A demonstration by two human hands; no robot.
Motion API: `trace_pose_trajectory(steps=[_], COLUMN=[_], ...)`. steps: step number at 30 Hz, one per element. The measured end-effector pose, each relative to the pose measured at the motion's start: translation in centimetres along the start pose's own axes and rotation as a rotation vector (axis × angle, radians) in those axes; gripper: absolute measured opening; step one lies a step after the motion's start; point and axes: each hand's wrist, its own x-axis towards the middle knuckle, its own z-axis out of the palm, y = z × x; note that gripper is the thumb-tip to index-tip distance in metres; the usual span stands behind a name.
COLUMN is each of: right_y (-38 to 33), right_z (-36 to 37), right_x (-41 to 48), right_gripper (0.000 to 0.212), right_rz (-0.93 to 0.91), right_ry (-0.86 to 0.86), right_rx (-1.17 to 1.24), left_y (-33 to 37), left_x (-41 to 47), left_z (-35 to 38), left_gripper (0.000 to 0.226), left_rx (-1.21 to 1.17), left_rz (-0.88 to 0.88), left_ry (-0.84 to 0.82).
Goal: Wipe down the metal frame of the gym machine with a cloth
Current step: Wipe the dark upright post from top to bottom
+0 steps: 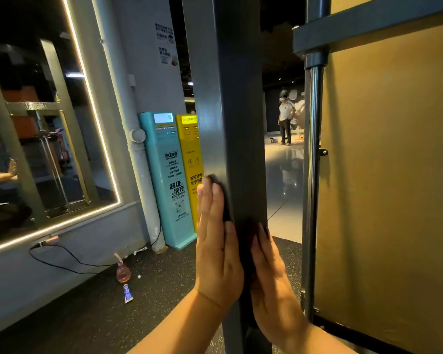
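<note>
In the head view, the left hand (215, 241) and right hand (269, 272) are pressing flat, fingers straight, on either side of the metal frame (230, 111) upright, low down. They are sandwiching the dark cloth (244, 241) against it. Even pressure and long strokes over each face should be serving best.

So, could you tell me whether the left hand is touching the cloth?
Touching. The head view shows the left hand flat on the dark cloth, pressing it against the post.
</note>
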Motion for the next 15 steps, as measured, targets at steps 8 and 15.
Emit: trace_pose_trajectory(steps=[8,15], right_y=[0.3,2.5], right_z=[-2.1,0.6], right_x=[9.8,-0.2], right_gripper=[0.061,0.066], right_rz=[0.105,0.072], right_ry=[0.09,-0.052], right_rx=[0.171,0.076], left_y=[-1.0,-2.6], left_x=[-1.0,-2.6], left_z=[-0.2,-1.3], left_gripper=[0.056,0.052], left_rx=[-0.007,0.027], left_rz=[0.053,0.125], left_ry=[-0.031,-0.121])
